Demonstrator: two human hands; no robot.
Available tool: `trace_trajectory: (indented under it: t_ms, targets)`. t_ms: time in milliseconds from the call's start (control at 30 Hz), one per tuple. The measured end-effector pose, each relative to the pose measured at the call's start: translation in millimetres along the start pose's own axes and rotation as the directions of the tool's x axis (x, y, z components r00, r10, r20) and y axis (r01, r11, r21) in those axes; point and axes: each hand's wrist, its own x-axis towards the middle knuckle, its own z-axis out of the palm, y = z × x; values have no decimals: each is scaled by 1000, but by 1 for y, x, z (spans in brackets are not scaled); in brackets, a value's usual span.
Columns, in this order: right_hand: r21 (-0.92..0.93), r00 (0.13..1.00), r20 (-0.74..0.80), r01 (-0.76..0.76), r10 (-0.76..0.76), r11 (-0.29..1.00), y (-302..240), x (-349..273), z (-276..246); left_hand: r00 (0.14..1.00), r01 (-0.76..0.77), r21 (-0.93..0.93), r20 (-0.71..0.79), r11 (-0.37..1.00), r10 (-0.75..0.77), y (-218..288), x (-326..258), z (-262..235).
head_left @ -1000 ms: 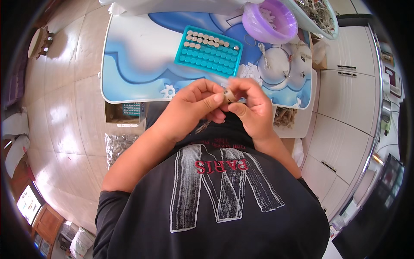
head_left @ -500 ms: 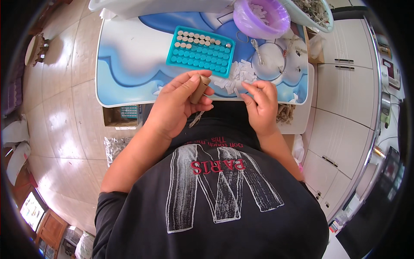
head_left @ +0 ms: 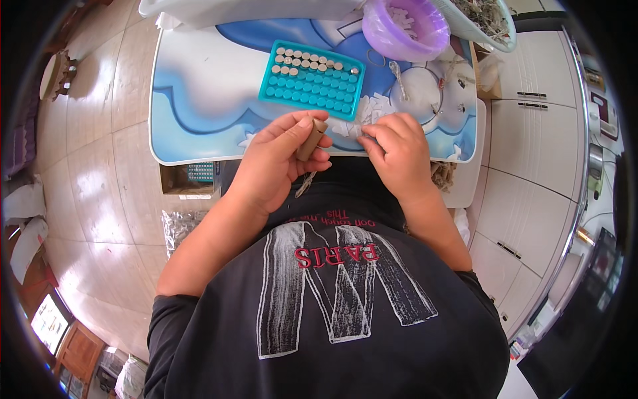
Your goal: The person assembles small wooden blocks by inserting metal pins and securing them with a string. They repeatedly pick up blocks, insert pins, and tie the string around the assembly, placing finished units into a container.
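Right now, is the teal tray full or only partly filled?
Partly filled: the teal tray holds pale cylinders only in its far rows; the nearer holes look empty.

The brown tube in the left hand looks like matt cardboard or paper. The teal tray is smooth moulded plastic with a slight sheen. The purple bowl is glossy, translucent plastic. The table top carries a smooth, glossy printed surface. The white scraps by the right hand appear papery, though detail is poor. The dark shirt is matt cloth.
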Motion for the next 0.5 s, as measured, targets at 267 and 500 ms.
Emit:
trace_trajectory:
  t_ms: [267, 500]
  targets:
    - [0, 1000, -16, 21, -21, 1000, 4, 0, 2, 1000, 4, -28, -15, 1000, -4, 0, 0, 0]
    - [35, 992, -20, -121, 122, 992, -1, 5, -1, 1000, 3, -24, -19, 1000, -4, 0, 0, -2]
